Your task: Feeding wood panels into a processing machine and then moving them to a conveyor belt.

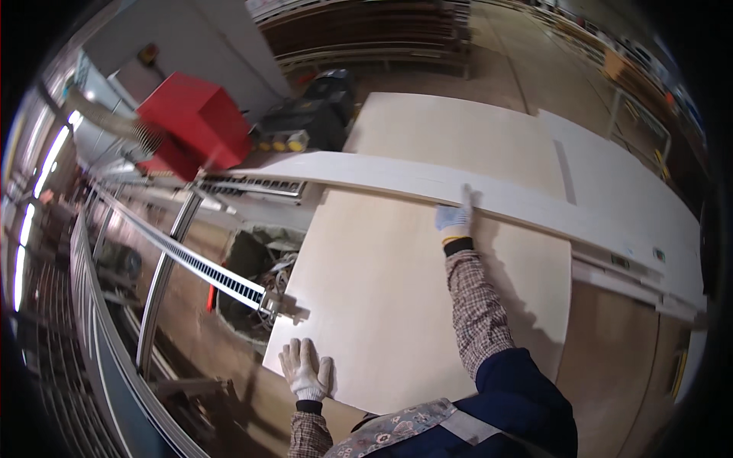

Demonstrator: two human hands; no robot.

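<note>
Long white board: from my remote seat I see the long white board [405, 177] lying across the work area, L end by the red housing, R end out past the near panel, beside more white panels [637, 191].
Near panel: pale, broad near panel [397, 282], this side of the board; its far edge runs along the board, & I can't tell whether one overlaps the other.
R hand: gloved right hand [456, 217] at the board's near edge, approx. mid-length, one finger stretched over the white face; whether the rest pinch the edge I can't tell.
L hand: gloved left hand [307, 372], fingers spread, palm down on the near panel's lower L corner.
Handling, board: I'd judge it stiff across its width, maybe whippy along its length; mod. weight, awkward to swing; smooth face prob. a bit slippery; edges & corners chip first.
Handling, panel: I'd expect flat, rigid, heavier; slides more easily than it lifts.
Hold: board, both long edges, hands well apart about its middle; panel, opposite edges, palms flat for steering.
Surface: a second pale panel [458, 126] beyond the board; slotted rail [191, 259] to the L, its near end close to the near panel.
Room: workshop; red housing [195, 118], grey cabinet [198, 46], dark motor unit [305, 118], ribbed hose [114, 118]; stacked boards [366, 34] at back, on brownish floor [496, 57].
</note>
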